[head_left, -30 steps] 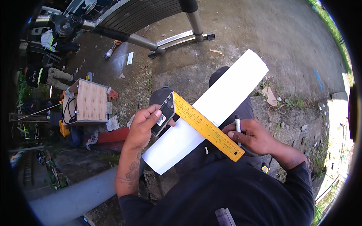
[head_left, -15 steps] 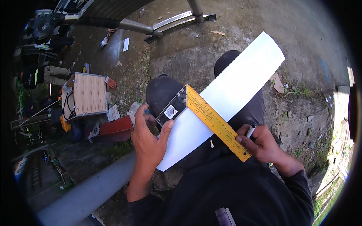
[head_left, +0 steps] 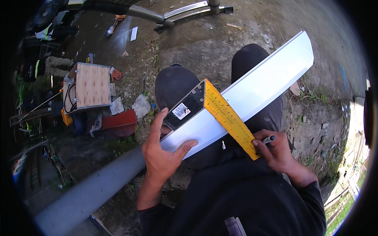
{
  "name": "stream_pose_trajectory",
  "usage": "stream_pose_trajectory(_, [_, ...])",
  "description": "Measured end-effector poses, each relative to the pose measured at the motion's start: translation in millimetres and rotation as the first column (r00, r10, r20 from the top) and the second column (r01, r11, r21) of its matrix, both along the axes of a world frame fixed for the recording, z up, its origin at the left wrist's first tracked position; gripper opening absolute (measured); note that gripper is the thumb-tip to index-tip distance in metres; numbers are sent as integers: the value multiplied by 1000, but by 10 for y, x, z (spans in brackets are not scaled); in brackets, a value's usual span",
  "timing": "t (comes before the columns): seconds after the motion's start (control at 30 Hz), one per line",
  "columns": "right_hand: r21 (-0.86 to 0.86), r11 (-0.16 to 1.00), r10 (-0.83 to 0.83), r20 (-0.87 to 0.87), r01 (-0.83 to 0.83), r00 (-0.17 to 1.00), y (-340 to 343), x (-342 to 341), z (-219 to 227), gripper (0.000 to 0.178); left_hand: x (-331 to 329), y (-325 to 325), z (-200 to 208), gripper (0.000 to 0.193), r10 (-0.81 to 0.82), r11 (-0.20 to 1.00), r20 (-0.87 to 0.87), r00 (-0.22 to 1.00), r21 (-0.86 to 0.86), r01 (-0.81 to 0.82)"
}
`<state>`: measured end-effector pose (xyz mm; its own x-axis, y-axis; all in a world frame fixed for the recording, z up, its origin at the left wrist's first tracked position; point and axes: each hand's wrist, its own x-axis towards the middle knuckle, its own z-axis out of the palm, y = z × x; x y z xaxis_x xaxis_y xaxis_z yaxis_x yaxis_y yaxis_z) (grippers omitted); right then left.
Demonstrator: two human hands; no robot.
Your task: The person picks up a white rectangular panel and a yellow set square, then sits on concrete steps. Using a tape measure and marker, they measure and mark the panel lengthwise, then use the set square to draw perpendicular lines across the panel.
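A long white strip lies aslant over my knees, its far end up to the right. Across it sits a try square with a yellow blade and a black handle bearing a white label; the handle runs along the strip's far edge. My left hand grips the near end of the strip, thumb on top, with the index fingertip by the handle's end. At the blade's free end, my right hand pinches the try square and also holds a marker between its fingers.
A grey pipe runs along the lower left. Off to the left stand a wooden box with orange gloves beside it, and a red piece. A metal frame and a power tool lie farther off.
The strip has tilted, and a folded edge now shows along it. My left thumb has shifted from near the square's handle onto the strip. The marker has turned more level in my right hand.
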<state>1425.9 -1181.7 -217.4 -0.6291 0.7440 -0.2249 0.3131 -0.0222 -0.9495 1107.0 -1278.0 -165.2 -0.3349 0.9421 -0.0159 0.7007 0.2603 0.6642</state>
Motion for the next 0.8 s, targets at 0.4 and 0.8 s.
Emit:
stream_pose_trajectory(0.4, [22,999,22,66,-23,998,30,13,23,7,42,192,-114,65,106,992,151,983,55,-115])
stream_pose_trajectory(0.8, [50,999,-9,41,6,999,-47,30,-40,7,110,259,-48,60,48,999,-62,997,17,-47])
